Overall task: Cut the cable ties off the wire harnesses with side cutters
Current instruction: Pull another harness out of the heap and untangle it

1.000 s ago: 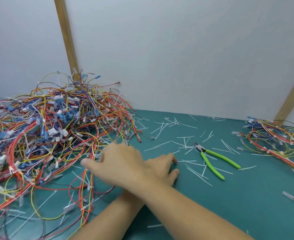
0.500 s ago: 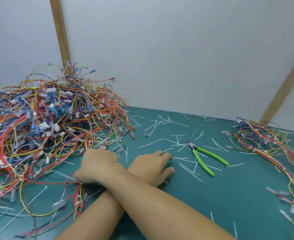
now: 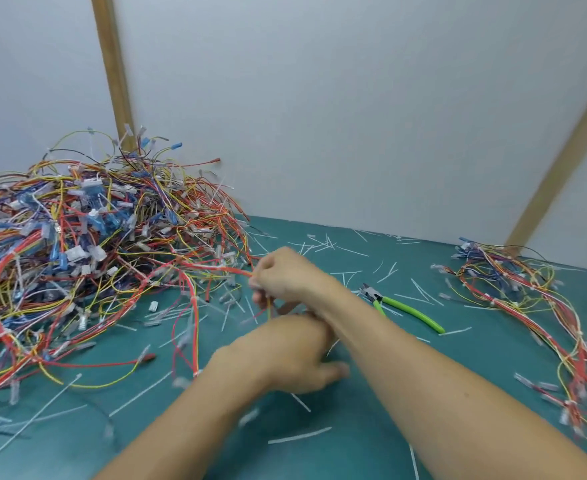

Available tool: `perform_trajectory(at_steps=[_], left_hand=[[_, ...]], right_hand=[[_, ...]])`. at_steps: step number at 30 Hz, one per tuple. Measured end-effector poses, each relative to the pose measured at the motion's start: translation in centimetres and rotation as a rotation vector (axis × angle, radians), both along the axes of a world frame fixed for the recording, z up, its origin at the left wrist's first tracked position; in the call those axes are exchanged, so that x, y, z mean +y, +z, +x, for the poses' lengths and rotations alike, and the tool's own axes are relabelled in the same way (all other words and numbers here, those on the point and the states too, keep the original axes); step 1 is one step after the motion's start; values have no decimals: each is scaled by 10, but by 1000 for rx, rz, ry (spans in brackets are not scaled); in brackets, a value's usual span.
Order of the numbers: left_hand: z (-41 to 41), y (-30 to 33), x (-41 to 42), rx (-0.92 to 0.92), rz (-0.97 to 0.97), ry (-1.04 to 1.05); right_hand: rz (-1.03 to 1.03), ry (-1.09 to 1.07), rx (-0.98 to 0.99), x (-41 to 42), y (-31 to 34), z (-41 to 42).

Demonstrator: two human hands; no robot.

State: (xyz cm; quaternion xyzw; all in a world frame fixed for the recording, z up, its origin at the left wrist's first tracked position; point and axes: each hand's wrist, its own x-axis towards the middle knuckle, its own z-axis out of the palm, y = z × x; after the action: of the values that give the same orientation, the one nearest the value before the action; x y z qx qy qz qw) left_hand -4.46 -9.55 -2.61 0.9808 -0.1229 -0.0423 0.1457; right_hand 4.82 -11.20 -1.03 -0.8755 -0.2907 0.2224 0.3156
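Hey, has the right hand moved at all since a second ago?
Yes. The right hand has drawn back from the big tangled pile of coloured wires toward the green-handled side cutters, now gripping red and yellow wires.

Left hand [image 3: 295, 355] motion-blurred, fingers unreadable, so can't tell if it holds anything. Right forearm [image 3: 406, 344] hides part of the side cutters [image 3: 402, 308]. Big wire pile [image 3: 77, 258] cut off at left edge; smaller wire bundle [image 3: 527, 306] cut off at right edge.

Person: two bare forearms, left hand [image 3: 295, 355] and right hand [image 3: 285, 275]. No sleeves, gloves, watch or rings seen. Left hand motion-blurred.
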Motion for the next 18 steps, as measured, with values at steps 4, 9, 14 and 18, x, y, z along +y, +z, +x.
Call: perform_trajectory(at_steps=[4,9,14,18], left_hand=[[4,7,8,-158,-563,-119],[23,3,22,-695,-1328,403],[47,-23,53,-450,-1649,922],[53,-34,58,-198,-943,875]], right_hand=[[145,-112,-79,-35,16,38],[566,-141,-306,-52,31,49],[26,-30,-564,-67,-19,35],[24,190,-267,-68,-49,3]])
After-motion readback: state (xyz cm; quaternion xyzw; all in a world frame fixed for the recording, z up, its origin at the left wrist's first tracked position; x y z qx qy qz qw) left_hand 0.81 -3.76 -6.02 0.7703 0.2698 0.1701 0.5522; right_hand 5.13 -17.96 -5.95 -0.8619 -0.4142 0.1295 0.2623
